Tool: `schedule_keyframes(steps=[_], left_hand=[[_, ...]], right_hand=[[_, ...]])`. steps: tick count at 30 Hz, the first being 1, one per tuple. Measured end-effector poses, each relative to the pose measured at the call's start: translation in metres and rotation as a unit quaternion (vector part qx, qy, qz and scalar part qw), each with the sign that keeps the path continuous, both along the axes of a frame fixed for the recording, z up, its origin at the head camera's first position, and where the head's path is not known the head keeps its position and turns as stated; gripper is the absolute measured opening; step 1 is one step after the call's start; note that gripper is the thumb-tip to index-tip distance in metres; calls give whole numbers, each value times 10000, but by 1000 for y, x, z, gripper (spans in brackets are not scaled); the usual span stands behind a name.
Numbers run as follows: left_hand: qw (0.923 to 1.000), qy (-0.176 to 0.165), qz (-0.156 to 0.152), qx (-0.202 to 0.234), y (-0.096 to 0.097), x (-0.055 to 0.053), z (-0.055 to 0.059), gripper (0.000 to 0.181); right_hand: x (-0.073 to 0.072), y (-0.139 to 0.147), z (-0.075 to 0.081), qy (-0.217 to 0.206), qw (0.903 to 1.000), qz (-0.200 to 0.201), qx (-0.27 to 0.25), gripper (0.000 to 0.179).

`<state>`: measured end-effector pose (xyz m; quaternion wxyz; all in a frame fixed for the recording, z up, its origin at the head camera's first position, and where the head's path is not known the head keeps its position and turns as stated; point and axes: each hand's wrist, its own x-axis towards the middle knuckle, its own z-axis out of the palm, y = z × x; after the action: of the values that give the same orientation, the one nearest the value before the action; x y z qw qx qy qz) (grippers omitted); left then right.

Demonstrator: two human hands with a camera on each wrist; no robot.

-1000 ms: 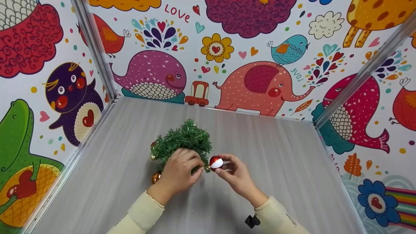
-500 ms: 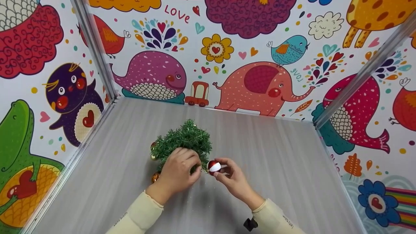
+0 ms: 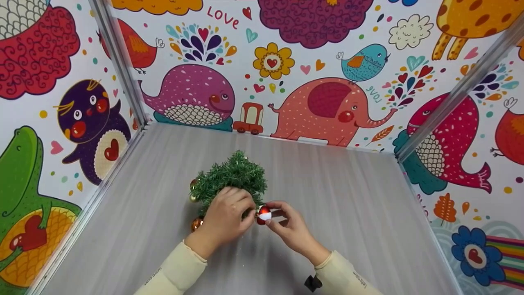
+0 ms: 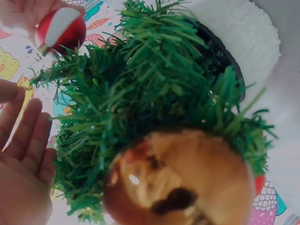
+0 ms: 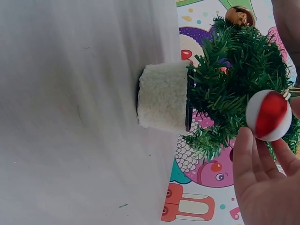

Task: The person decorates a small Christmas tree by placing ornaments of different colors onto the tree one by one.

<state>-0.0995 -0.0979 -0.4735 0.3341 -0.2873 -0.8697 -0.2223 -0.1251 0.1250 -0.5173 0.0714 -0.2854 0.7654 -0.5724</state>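
Note:
A small green tinsel Christmas tree [image 3: 239,174] stands before me, its pot [image 5: 164,96] wrapped in fuzzy white. My right hand [image 3: 292,225] holds a red and white bauble [image 3: 264,215] by its sides with thumb and fingers, right beside the tree's lower right branches. At the bauble's cap, my left hand [image 3: 229,213] pinches its thin gold string [image 5: 293,90] between thumb and forefinger. The left hand covers part of the tree in the head view. A shiny copper-gold bauble [image 4: 183,178] hangs from the branches close to the left wrist.
More baubles [image 3: 193,197] hang on the tree's left side. Walls with bright cartoon animals [image 3: 321,110] enclose the grey table [image 3: 339,192] at the back and both sides. A small black object [image 3: 313,282] sits by the right sleeve.
My right hand has moved slightly left and down, bringing the red and white bauble closer to my left fingers and turning it. The left hand and the tree stay almost still.

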Motion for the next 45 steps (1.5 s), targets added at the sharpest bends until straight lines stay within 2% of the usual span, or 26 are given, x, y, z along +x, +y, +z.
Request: schedule_keyframes(steps=[4, 9, 13, 18, 21, 26, 31, 37, 41, 45], left_hand=[[10000, 14, -6, -55, 0, 1, 0, 6], [9999, -63, -7, -111, 0, 2, 0, 6], [10000, -27, -44, -64, 1, 1, -2, 6], [10000, 11, -77, -53, 2, 1, -1, 5], [9999, 25, -88, -43, 3, 1, 0, 5], [9999, 37, -84, -122, 3, 2, 1, 5], [9993, 173, 28, -338, 1, 2, 1, 7], [9981, 345, 101, -492, -1, 1, 1, 7], [9974, 454, 237, -516, -1, -1, 0, 7], [9968, 524, 372, -481, 0, -2, 0, 6]], right_hand=[[10, -7, 20, 900, 9956, -257, 3, 35], [18, -18, 36, 2181, 9748, -343, -317, 26], [18, -24, 37, 2640, 9632, -191, -459, 22], [18, -30, 37, 2710, 9610, -324, -442, 19], [19, -32, 38, 2629, 9630, -415, -424, 18], [17, -32, 37, 2647, 9624, -304, -523, 19], [9, -28, 26, 2666, 9612, -408, -578, 19], [-6, -24, 8, 2976, 9513, -745, -302, 20], [-12, -23, 6, 3173, 9441, -892, -54, 16], [-14, -24, 7, 3155, 9436, -986, 168, 11]])
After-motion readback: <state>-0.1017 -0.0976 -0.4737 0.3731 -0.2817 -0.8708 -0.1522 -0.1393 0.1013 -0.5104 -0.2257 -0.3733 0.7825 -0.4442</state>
